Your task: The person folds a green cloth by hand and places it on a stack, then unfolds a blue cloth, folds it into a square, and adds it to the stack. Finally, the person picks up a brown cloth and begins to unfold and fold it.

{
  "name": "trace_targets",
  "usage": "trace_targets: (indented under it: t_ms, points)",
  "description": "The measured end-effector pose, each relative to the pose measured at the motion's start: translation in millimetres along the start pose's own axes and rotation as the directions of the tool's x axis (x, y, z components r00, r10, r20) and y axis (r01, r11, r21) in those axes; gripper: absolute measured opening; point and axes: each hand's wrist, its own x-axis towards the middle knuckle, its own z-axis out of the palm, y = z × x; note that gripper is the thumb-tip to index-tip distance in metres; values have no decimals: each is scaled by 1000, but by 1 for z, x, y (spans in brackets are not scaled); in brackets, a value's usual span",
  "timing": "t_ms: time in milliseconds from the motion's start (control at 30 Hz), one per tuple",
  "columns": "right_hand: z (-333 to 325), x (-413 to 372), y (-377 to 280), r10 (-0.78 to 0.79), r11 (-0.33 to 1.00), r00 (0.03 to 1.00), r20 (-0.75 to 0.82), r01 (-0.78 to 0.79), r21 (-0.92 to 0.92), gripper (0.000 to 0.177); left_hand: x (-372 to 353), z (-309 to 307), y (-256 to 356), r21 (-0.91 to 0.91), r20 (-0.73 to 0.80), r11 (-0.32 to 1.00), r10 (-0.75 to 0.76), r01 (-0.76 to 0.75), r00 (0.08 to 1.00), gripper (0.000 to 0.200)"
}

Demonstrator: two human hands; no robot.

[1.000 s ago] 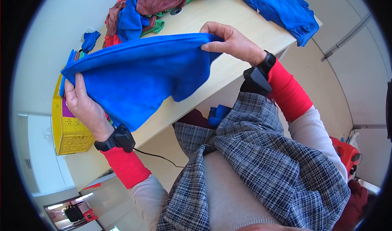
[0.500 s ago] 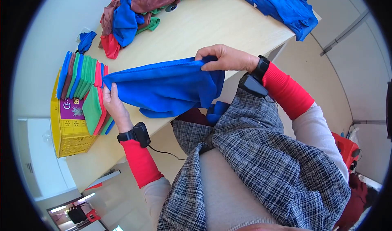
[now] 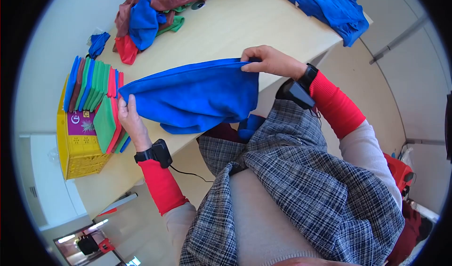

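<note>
A blue cloth is stretched between my two hands over the front edge of the table, its lower part hanging in loose folds. My left hand pinches its left corner, thumb on the near face. At the upper right corner, my right hand grips the edge between thumb and fingers. Just left of my left hand are folded cloths in green, blue, red and brown, standing in a row. A folded green cloth leans in front of them.
The folded cloths sit in a yellow crate on the table's left side. A heap of crumpled cloths lies at the far left of the wooden table. More blue cloth is piled at the far right corner.
My right hand has moved a little right and up, drawing the cloth's upper edge straighter. My left hand keeps its corner almost in place.
</note>
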Motion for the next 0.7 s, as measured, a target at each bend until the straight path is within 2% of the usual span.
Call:
trace_targets:
  t_ms: [67, 100, 167, 200, 233, 300, 433, 600, 700]
  points:
    - [-2, 4, 1, -126, 991, 989, -75, 121, -65, 21, -3, 1, 8, 10, -33, 998, 62, -62, 998, 26]
    - [-3, 5, -1, -126, 991, 988, -88, 121, -59, 16, -3, -2, 6, 38, -67, 997, 70, -67, 995, 26]
    - [-7, 1, -7, -111, 994, 987, -117, 109, -25, 10, -3, -3, -1, -111, -94, 994, 4, -15, 996, 26]
    - [-6, 0, -9, -92, 996, 986, -139, 93, 1, 10, -6, -8, 2, -93, -125, 995, 12, -24, 992, 26]
    - [-3, 1, -10, -112, 994, 987, -117, 113, 2, 10, -8, -8, 11, -150, -80, 989, -12, 0, 997, 25]
    - [-1, 0, -11, -156, 985, 971, -181, 167, 47, 16, -11, -3, 24, -273, 28, 960, -51, 57, 998, 22]
    - [-7, -1, -23, -149, 986, 962, -229, 162, 37, 26, -14, -2, 32, -387, 61, 918, -69, 87, 996, 17]
    - [-10, -2, -30, -131, 991, 962, -238, 122, -52, 35, -24, 3, 45, -408, 35, 911, -46, 56, 998, 13]
    - [-12, -3, -32, -137, 987, 968, -209, 116, -111, 35, -27, -1, 43, -331, 76, 938, -80, 101, 994, 13]
